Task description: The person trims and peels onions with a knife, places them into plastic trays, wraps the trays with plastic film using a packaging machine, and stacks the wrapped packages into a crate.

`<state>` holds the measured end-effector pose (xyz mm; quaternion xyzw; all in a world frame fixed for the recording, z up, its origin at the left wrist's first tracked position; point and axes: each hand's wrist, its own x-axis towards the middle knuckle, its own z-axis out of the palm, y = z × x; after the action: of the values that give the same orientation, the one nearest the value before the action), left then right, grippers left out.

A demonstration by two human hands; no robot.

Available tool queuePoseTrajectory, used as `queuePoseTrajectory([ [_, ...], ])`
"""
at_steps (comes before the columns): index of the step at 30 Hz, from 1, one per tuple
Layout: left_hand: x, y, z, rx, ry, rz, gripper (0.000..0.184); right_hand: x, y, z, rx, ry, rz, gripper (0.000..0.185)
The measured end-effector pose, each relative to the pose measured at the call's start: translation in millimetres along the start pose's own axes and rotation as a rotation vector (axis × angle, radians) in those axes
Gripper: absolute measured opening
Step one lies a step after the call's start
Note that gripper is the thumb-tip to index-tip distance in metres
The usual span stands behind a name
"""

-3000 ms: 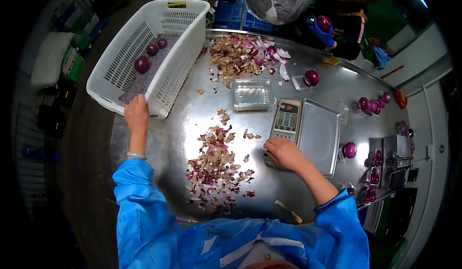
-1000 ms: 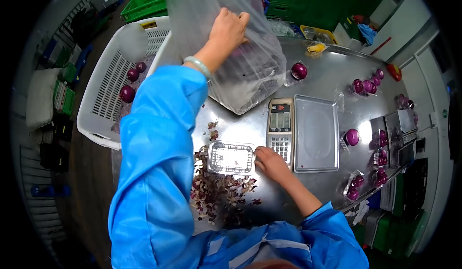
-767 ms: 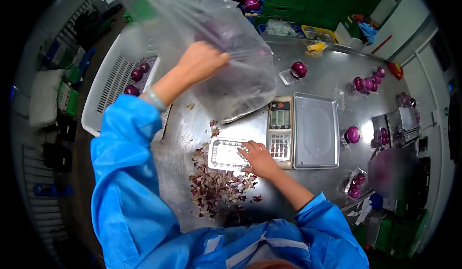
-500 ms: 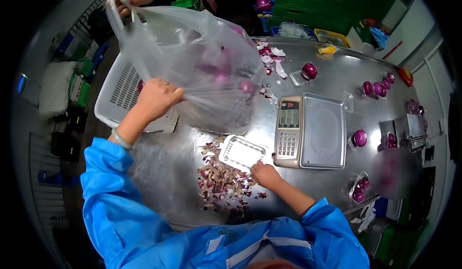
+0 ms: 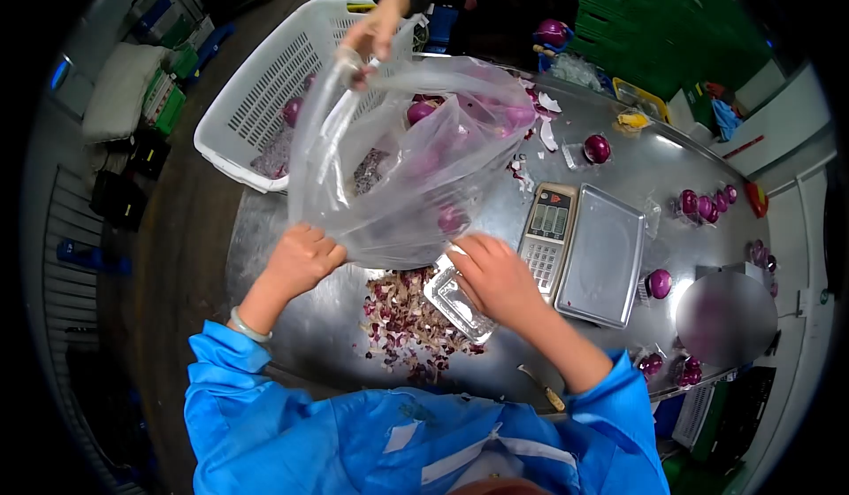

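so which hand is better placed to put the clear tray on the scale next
Likely the right hand: it appears to grip the clear tray and is nearer the scale, while the left hand clutches the plastic bag.

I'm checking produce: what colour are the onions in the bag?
The onions are purple; see the head view.

And the steel table is bearing onion skins, a scale sitting to their right, a knife lying by the near edge!

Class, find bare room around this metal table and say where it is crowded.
Free: the scale's pan, and tabletop between left hand and onion peelings. Crowded: around those peelings, where the plastic bag, clear container and right hand cluster.
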<state>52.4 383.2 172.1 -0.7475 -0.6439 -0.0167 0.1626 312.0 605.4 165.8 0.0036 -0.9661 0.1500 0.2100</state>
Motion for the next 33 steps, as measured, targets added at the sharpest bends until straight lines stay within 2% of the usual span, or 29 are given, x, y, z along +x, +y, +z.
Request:
queuePoseTrajectory([
  [3, 3, 15, 19, -0.055, -0.009, -0.04, 0.014, 83, 11, 1, 0.104, 0.156, -0.206, 0.031],
  [4, 4, 19, 25, -0.061, -0.024, -0.041, 0.014, 107, 21, 17, 0.108, 0.13, -0.23, 0.026],
  [5, 4, 21, 30, -0.059, -0.007, -0.059, 0.029, 123, 36, 37, 0.112, 0.102, -0.25, 0.022],
  [8, 0, 21, 32, -0.151, -0.134, -0.161, 0.03, 134, 84, 90, -0.078, -0.299, -0.125, 0.026],
  [9, 2, 22, 28, -0.217, -0.14, -0.29, 0.036, 130, 99, 93, -0.2, -0.464, -0.075, 0.029],
  [10, 7, 24, 20, -0.283, -0.144, -0.422, 0.043, 125, 110, 93, -0.312, -0.588, 0.076, 0.034],
  [13, 7, 22, 29, -0.363, -0.106, -0.824, 0.062, 85, 151, 77, -0.489, -0.348, 0.296, 0.021],
  [14, 9, 20, 36, -0.366, -0.08, -0.957, 0.068, 70, 169, 76, -0.543, -0.319, 0.447, 0.019],
  [15, 8, 16, 48, -0.375, -0.08, -0.971, 0.069, 54, 184, 65, -0.47, -0.335, 0.504, 0.018],
  [17, -7, 11, 89, -0.391, -0.074, -0.997, 0.072, 11, 209, 68, -0.361, -0.212, 0.616, 0.02],
  [20, -75, 14, 201, -0.423, -0.188, -0.996, 0.064, -41, 220, 92, -0.186, -0.231, 0.677, 0.024],
  [23, -79, 25, 186, -0.514, -0.367, -0.905, 0.046, -34, 189, 78, -0.294, -0.294, 0.636, 0.028],
  [26, 2, 25, 77, -0.505, -0.415, -0.978, 0.029, 0, 168, 53, -0.086, -0.094, 0.32, 0.033],
  [28, 51, 27, 41, -0.637, 0.022, -0.857, 0.024, 38, 169, 43, -0.1, -0.095, 0.038, 0.035],
  [30, 93, 16, 38, -0.932, -0.012, -0.584, 0.031, 77, 186, 28, -0.082, -0.04, -0.167, 0.038],
  [31, 112, 10, 54, -0.892, 0.041, -0.416, 0.037, 96, 198, 17, -0.053, 0.008, -0.227, 0.04],
  [32, 128, -1, 77, -0.85, 0.093, -0.249, 0.044, 117, 210, -3, -0.034, -0.105, -0.087, 0.044],
  [33, 140, -23, 98, -0.767, 0.09, -0.381, 0.049, 121, 250, 3, 0.142, 0.078, 0.013, 0.047],
])
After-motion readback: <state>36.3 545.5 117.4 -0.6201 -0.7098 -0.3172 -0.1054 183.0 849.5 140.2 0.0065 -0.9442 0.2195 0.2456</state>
